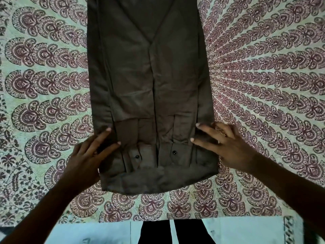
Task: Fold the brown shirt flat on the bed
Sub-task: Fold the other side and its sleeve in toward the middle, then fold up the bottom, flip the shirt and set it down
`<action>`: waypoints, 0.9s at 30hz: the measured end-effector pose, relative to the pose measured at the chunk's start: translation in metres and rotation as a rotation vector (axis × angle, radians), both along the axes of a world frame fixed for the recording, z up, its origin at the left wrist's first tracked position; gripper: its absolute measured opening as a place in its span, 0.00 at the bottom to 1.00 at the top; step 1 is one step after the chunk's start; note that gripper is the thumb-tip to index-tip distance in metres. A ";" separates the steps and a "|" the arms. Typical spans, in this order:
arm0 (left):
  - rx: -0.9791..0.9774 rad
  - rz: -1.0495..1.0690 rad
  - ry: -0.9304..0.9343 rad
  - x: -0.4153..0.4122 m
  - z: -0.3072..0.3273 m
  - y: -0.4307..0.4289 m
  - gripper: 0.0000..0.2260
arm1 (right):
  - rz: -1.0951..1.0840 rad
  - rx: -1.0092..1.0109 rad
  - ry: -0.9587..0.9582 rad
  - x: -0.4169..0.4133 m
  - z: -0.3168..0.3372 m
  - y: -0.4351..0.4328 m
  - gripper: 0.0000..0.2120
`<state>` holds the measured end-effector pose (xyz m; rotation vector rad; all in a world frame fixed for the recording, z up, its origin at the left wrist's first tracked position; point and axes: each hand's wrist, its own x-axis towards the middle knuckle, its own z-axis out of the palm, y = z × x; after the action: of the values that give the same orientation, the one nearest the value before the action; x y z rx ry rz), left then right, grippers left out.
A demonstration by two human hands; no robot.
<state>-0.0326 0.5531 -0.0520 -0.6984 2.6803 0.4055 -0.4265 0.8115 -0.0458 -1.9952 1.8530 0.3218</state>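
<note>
the brown shirt (149,81) lies lengthwise on the patterned bed (263,76), sides and sleeves already turned in, cuffs (151,154) near you. your left hand (86,159) and right hand (226,147) rest at its near corners with fingers straight and spread, gripping nothing. it looks light, soft and limp, so pinch both layers at those bottom corners before lifting, or the tucked sleeves may slide out.

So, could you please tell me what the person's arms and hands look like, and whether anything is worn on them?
The left forearm and right forearm are bare as far as the frame shows, with no sleeve, watch or bracelet in view. The left hand wears nothing visible. The right hand has what looks like a gold-coloured ring on one finger. The fingernails look short and unpainted.
</note>
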 end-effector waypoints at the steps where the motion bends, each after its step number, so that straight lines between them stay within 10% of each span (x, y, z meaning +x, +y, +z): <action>1: 0.002 -0.079 -0.036 0.005 0.001 -0.006 0.50 | 0.109 -0.005 0.001 -0.003 -0.002 0.000 0.54; 17: -0.054 -0.318 0.103 -0.003 -0.013 -0.024 0.41 | 0.319 -0.338 0.066 0.018 -0.029 -0.011 0.21; 27: 0.362 0.122 0.424 -0.059 -0.004 -0.046 0.17 | -0.395 -0.239 -0.458 0.031 -0.004 -0.047 0.20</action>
<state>-0.0911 0.5072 -0.0563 -0.7304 2.8268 1.1515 -0.3957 0.7642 -0.0499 -1.6026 1.9746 -0.4505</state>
